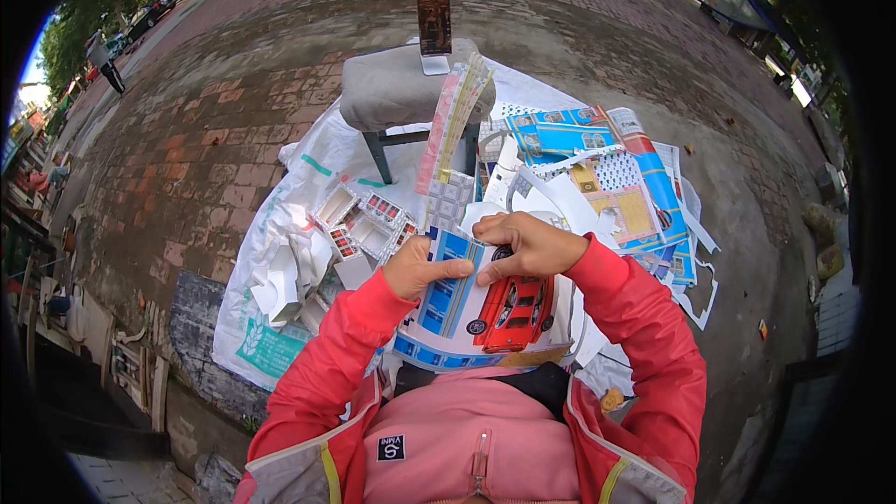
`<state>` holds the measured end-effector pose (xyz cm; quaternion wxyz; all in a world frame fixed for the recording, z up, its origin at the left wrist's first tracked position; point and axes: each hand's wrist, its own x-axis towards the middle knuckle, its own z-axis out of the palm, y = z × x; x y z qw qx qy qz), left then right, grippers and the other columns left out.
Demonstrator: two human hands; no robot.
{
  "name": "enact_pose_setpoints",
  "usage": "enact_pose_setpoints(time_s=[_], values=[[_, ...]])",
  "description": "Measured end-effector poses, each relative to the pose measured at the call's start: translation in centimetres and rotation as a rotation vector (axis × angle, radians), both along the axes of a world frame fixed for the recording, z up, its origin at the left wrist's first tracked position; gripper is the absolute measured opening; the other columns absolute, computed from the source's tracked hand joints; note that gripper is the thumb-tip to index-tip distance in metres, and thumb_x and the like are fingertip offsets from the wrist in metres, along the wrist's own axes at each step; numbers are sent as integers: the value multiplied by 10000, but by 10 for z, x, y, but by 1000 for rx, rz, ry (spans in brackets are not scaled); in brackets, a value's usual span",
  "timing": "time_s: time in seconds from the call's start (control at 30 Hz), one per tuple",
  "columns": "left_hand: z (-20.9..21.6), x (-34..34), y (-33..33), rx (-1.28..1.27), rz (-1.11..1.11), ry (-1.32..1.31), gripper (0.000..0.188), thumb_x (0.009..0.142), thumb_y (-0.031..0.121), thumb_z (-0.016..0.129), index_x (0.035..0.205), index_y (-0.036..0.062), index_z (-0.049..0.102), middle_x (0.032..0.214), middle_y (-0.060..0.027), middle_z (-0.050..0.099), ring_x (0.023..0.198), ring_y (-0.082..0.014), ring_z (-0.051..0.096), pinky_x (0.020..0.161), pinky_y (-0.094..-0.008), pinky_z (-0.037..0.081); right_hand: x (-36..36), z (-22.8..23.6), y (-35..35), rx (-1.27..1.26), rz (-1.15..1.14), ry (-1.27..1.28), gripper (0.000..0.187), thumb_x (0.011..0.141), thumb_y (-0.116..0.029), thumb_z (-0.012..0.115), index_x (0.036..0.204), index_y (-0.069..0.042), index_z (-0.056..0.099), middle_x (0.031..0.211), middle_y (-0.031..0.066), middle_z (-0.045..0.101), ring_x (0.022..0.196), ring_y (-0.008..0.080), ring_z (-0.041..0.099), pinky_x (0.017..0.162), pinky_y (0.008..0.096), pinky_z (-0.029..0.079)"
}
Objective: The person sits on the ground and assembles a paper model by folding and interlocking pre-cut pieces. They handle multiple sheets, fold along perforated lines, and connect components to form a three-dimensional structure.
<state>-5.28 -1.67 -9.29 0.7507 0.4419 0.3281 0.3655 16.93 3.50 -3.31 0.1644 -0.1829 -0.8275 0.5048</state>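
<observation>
In my lap lies a printed card sheet (448, 295) with blue window patterns and a red car picture (515, 314). My left hand (418, 268) pinches the sheet's upper left part, its thumb flat on the print. Close beside it, my right hand (534, 245) grips the upper edge with the thumb on top, fingers curled and partly hidden. The two thumbs nearly meet. Long pink and yellow printed strips (455, 107) reach from beyond the hands up against the stool. Several small folded paper boxes (371, 224) with red and grey print lie to the left.
A grey padded stool (387, 89) stands ahead, with a phone (434, 23) upright on a stand. White woven sacking (257, 271) covers the ground. Blue printed sheets and white offcuts (644, 182) pile at the right. Far left, a person (105, 61) stands on the brick paving.
</observation>
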Motion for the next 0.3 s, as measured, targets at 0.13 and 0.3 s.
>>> enact_pose_setpoints(time_s=[0.13,0.3], values=[[-15,2,1,-54,-48,-136,232,831,132,750,1025,30,676,922,-33,698,796,-111,664,752,-265,534,-1,4,-2,-133,45,45,304,784,-238,790,851,25,651,823,71,514,866,213,510,815,346,396],[-40,4,3,-77,-100,-221,388,804,168,778,1138,24,644,1011,-56,691,873,-141,664,801,-282,532,2,6,1,-238,119,-74,333,800,-148,754,1088,2,683,1132,121,640,1072,247,570,965,328,408]])
